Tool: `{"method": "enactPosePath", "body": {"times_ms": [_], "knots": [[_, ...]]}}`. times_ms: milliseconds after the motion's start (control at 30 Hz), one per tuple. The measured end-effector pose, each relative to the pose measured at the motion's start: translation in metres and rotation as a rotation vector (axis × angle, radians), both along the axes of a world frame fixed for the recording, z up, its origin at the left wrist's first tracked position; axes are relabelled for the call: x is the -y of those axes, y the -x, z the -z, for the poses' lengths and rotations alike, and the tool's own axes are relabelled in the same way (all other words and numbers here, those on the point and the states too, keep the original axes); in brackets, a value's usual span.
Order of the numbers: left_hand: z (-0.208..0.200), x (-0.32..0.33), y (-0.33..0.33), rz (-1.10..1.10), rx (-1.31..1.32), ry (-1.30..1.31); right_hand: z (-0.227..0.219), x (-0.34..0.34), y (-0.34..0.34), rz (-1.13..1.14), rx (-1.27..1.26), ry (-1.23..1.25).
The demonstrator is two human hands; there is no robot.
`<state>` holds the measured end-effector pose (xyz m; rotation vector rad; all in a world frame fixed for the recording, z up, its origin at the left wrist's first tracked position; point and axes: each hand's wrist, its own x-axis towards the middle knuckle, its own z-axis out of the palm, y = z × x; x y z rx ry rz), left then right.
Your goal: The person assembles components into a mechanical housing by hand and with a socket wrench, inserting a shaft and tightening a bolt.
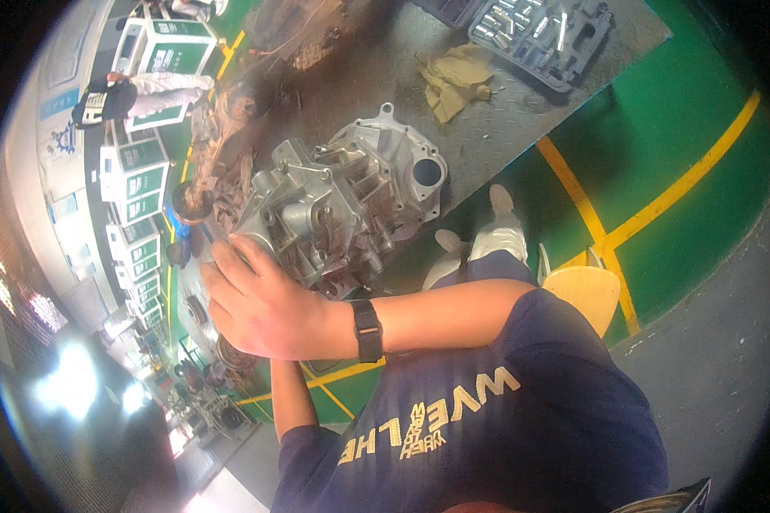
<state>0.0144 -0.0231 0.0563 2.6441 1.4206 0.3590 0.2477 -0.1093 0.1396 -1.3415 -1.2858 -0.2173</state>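
A silver cast-metal gearbox housing [316, 201] rests on the dark metal workbench [522, 128], its wide flange with a round hole toward the far right. At its near left end is my right hand [265, 299], with a black watch [368, 331] on the wrist. The fingers of that hand bend down and look closed; what they hold, if anything, is hidden. My left forearm [291, 395] rises behind the right hand. My left hand is covered by it, so its fingers do not show.
An open socket set case [543, 38] and a crumpled yellowish cloth [455, 81] lie at the bench's far side. Rusty metal parts [222, 128] sit to the left. A stool [583, 295] stands at right on the green floor. Another person [137, 94] is far left.
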Motion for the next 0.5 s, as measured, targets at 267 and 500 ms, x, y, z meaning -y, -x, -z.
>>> {"method": "enactPosePath", "body": {"times_ms": [267,500], "knots": [[0.002,0.007,-0.003,-0.059,0.020,0.013,0.001,-0.002,-0.005,-0.044,-0.030,0.025],[-0.005,0.011,0.003,-0.103,0.025,0.005,-0.005,0.000,-0.005,-0.109,-0.095,-0.005]]}}
